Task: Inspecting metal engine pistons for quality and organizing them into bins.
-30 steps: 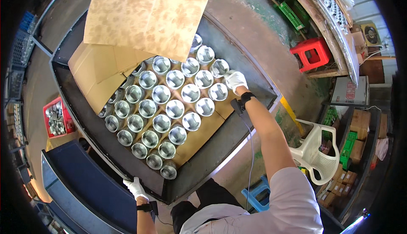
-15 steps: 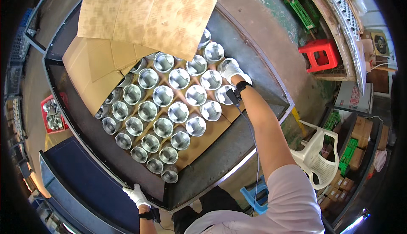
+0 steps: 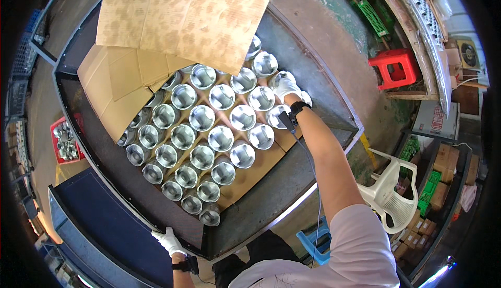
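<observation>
Shiny round metal pistons point(image 3: 222, 97) stand in rows on brown cardboard point(image 3: 236, 196) on a dark metal-edged table. My right hand point(image 3: 286, 87), in a white glove, reaches to the right end of the rows. Its fingers close on a piston point(image 3: 282, 75) there, and they partly hide it. Another piston point(image 3: 306, 98) stands just right of that hand. Down by the table's near left corner is my left hand point(image 3: 169, 240), also white-gloved. It holds no piston; its fingers are apart and touch the table edge point(image 3: 151, 226).
Large cardboard sheets point(image 3: 182, 11) cover the far rows. A dark blue surface point(image 3: 104, 220) adjoins the table at left, near a red crate point(image 3: 67, 144) of metal parts. On the right are a red stool point(image 3: 395, 69), a white chair point(image 3: 396, 204) and a blue stool point(image 3: 314, 241). A cable point(image 3: 319, 204) trails from my right wrist.
The view has shifted very slightly. Both hands stay where they were, the right at the same piston and the left at the table corner.
</observation>
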Demonstrator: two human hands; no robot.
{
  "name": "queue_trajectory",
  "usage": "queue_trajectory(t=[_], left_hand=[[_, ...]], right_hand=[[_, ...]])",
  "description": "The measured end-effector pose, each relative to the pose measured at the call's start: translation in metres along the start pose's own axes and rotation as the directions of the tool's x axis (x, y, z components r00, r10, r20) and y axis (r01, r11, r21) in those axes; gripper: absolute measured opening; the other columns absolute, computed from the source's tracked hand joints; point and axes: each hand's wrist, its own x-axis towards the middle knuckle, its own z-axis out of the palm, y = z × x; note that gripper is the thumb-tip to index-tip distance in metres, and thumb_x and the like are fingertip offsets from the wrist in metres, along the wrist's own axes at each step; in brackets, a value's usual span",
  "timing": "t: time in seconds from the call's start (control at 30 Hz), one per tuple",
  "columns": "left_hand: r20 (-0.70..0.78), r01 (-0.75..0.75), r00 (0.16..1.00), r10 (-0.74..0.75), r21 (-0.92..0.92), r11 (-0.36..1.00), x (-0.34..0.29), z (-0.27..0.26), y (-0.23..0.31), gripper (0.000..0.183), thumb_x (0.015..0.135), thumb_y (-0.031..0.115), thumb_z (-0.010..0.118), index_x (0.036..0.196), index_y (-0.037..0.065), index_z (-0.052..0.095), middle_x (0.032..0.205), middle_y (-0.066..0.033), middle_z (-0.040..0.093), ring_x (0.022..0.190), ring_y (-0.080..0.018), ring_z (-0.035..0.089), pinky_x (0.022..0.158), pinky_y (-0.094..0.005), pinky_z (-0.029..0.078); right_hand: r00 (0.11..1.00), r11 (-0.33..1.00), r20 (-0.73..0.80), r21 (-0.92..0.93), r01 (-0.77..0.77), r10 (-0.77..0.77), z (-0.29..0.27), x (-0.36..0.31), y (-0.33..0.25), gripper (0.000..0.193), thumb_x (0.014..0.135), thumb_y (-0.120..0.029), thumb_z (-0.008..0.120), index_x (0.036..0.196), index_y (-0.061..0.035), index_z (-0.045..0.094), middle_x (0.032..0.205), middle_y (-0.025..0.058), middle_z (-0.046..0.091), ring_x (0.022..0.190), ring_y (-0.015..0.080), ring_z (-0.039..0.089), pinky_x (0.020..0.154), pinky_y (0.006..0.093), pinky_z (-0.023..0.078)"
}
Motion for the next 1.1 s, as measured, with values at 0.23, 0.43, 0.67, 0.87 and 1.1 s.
queue_trajectory(t=[0.23,0.43,0.67,0.87,1.1], left_hand=[[0.081,-0.002,0.997,0.001,0.002,1.000,-0.005,0.023,0.008,0.060,0.083,0.007,0.060,0.138,0.002,0.035,0.125,-0.0228,0.057,0.105,-0.0333,0.058,0.095,-0.0410,0.044],[0.033,-0.014,0.999,0.015,-0.025,1.000,0.001,0.009,0.000,0.059,0.082,0.007,0.060,0.137,0.002,0.037,0.124,-0.0210,0.057,0.105,-0.0322,0.058,0.095,-0.0411,0.044],[0.058,-0.006,0.998,0.010,-0.068,0.998,-0.003,0.012,0.006,0.060,0.083,0.006,0.059,0.137,0.001,0.036,0.129,-0.0199,0.054,0.107,-0.0309,0.057,0.097,-0.0396,0.043],[0.036,-0.010,0.999,0.011,-0.037,0.999,-0.001,0.013,0.002,0.062,0.082,0.005,0.059,0.139,-0.001,0.035,0.130,-0.0191,0.053,0.108,-0.0298,0.055,0.099,-0.0378,0.041],[0.062,-0.008,0.998,0.011,-0.041,0.999,0.002,0.005,0.000,0.064,0.081,0.005,0.058,0.140,-0.003,0.034,0.130,-0.0177,0.054,0.109,-0.0286,0.054,0.099,-0.0369,0.041]], right_hand=[[0.993,0.993,-0.013,0.029,-0.113,0.113,0.013,0.003,0.066,0.047,0.088,-0.044,0.060,0.115,-0.0061,0.064,0.117,0.0197,0.064,0.110,0.0358,0.061,0.090,0.0404,0.049],[0.970,0.946,-0.063,0.244,-0.213,0.234,-0.033,-0.029,-0.006,0.040,0.087,-0.032,0.060,0.116,-0.0055,0.063,0.118,0.0217,0.063,0.112,0.0370,0.061,0.092,0.0443,0.049],[0.966,0.960,0.042,0.105,-0.258,0.255,-0.044,-0.034,-0.008,0.041,0.087,-0.031,0.058,0.113,0.0004,0.065,0.115,0.0220,0.065,0.109,0.0368,0.063,0.093,0.0437,0.049],[0.965,0.941,-0.127,0.283,-0.185,0.228,-0.053,-0.055,0.006,0.026,0.090,-0.021,0.051,0.103,-0.0037,0.067,0.110,0.0213,0.067,0.103,0.0366,0.065,0.085,0.0444,0.052],[0.899,0.916,0.185,-0.026,-0.399,0.397,-0.087,-0.100,0.023,0.044,0.080,-0.036,0.066,0.112,-0.0065,0.065,0.117,0.0200,0.064,0.106,0.0366,0.063,0.087,0.0414,0.053]])
